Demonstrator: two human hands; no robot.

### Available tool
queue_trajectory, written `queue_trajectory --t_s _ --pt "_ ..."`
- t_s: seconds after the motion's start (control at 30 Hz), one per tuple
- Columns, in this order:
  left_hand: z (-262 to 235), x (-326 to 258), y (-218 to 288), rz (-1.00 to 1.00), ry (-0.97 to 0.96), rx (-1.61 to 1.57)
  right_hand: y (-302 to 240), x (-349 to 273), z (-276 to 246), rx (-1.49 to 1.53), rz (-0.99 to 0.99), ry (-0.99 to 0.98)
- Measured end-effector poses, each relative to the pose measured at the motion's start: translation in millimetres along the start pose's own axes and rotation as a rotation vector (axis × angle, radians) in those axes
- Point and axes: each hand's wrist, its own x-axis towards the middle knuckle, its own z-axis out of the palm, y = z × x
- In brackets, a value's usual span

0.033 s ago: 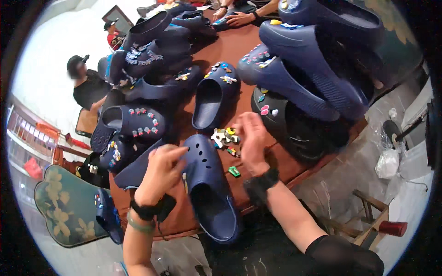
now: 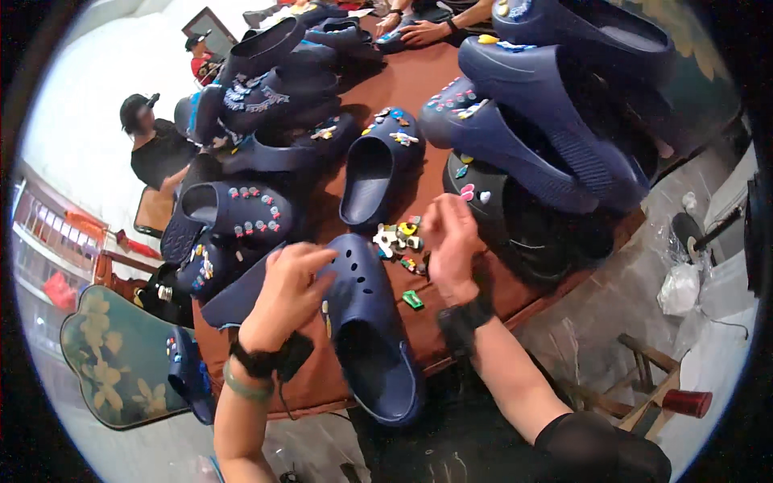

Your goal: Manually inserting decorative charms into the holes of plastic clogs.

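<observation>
Navy foam clog (image 2: 366, 322) lies toe-up on the brown table (image 2: 419, 80), directly in front of me in the head view, the only view I have; my left hand (image 2: 282, 294) curls closed against its toe edge, fingers pinched, though I cannot tell whether a charm is held; my right hand (image 2: 451, 241) rests half-open, fingers down, on the pile of small coloured charms (image 2: 400, 240) just beside the clog; for a clean fit I would steady the upper, align one charm over a vent hole, press squarely.
</observation>
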Motion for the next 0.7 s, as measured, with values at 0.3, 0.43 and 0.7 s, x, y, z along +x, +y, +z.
queue_trajectory --t_s 0.3,0.43,0.7 --pt "49 77 16 0.212 -0.611 -0.013 -8 17 -17 0.328 0.127 0.036" --pt "78 90 -12 0.417 -0.532 -0.094 -9 15 -11 0.329 0.148 0.029" --pt "93 108 3 0.437 -0.755 0.358 -6 15 -12 0.271 0.18 -0.013"
